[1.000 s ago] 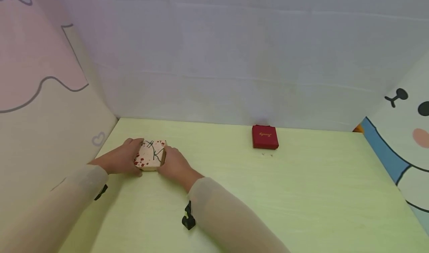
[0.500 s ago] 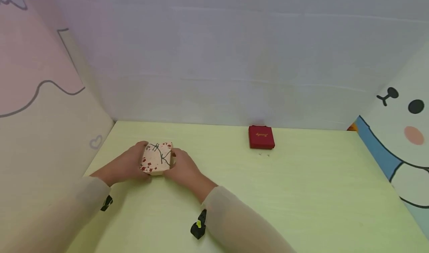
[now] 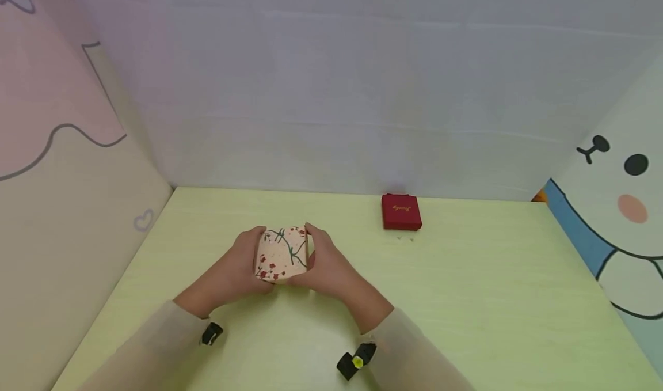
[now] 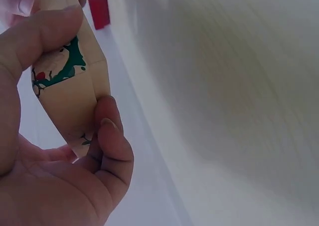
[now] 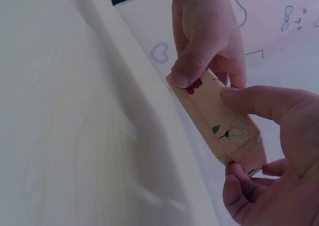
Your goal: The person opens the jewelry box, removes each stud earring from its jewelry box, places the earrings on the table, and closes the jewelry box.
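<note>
A small cream box [image 3: 279, 254] printed with red blossoms and dark green branches is held between both hands, left of the middle in the head view. My left hand [image 3: 243, 264] grips its left side, thumb along one face and fingers curled at the edge in the left wrist view. On the opposite side my right hand [image 3: 328, 267] grips the box [image 5: 224, 121] with thumb and curled fingers. Both wrist views show the box raised off the table, its lid seam closed along the side.
A dark red box [image 3: 401, 212] with gold lettering lies near the back edge of the pale yellow-green table [image 3: 466, 281]. A white cloth wall [image 3: 336, 91] stands behind, with printed panels on the left and right sides.
Both hands have carried the blossom-printed box to the right and nearer the body, lifting it from the left part of the table. The red box stays in place.
</note>
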### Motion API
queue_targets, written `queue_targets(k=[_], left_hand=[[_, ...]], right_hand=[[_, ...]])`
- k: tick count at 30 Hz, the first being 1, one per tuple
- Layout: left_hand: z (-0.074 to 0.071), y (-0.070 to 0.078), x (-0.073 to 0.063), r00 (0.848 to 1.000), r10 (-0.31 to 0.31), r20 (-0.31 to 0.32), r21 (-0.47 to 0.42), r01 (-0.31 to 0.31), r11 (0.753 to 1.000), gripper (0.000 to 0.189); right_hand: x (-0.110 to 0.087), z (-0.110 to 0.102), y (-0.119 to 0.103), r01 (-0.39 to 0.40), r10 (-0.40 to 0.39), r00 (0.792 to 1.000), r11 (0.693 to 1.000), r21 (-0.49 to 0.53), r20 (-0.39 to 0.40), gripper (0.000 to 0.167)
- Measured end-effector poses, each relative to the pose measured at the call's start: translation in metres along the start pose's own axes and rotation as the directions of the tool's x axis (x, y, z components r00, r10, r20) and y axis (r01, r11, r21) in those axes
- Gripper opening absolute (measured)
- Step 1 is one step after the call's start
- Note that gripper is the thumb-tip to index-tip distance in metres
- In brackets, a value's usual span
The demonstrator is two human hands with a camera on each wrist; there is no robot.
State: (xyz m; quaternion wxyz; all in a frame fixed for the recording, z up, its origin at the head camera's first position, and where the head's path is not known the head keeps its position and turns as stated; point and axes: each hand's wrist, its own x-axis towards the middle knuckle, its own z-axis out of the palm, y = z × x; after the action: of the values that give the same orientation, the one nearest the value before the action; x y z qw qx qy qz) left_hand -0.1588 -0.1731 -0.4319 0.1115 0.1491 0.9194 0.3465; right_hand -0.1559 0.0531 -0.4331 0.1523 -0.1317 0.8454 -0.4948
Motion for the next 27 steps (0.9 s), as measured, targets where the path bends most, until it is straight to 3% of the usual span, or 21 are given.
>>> queue_targets(k=[3,12,16,27], left_hand=[[0.014,0.011,0.000,1.000,0.020,-0.017,-0.027,-0.020,0.999,0.115],[0.048,0.038,-0.005,0.999,-0.025,-0.045,-0.118,0.020,0.993,0.120],[0.058,0.048,-0.007,0.997,-0.019,-0.072,-0.166,0.006,0.986,0.121],[0.080,0.055,0.001,0.985,0.026,-0.171,-0.289,-0.075,0.954,0.118]], right_hand=[[-0.011,-0.011,0.005,0.018,-0.019,1.000,1.000,-0.025,-0.008,0.123],[-0.035,-0.034,0.024,0.087,-0.090,0.996,0.986,-0.141,-0.013,0.124],[-0.043,-0.043,0.030,0.111,-0.118,0.992,0.980,-0.165,-0.035,0.123],[-0.050,-0.069,0.042,0.157,-0.172,0.982,0.972,-0.177,-0.073,0.125]])
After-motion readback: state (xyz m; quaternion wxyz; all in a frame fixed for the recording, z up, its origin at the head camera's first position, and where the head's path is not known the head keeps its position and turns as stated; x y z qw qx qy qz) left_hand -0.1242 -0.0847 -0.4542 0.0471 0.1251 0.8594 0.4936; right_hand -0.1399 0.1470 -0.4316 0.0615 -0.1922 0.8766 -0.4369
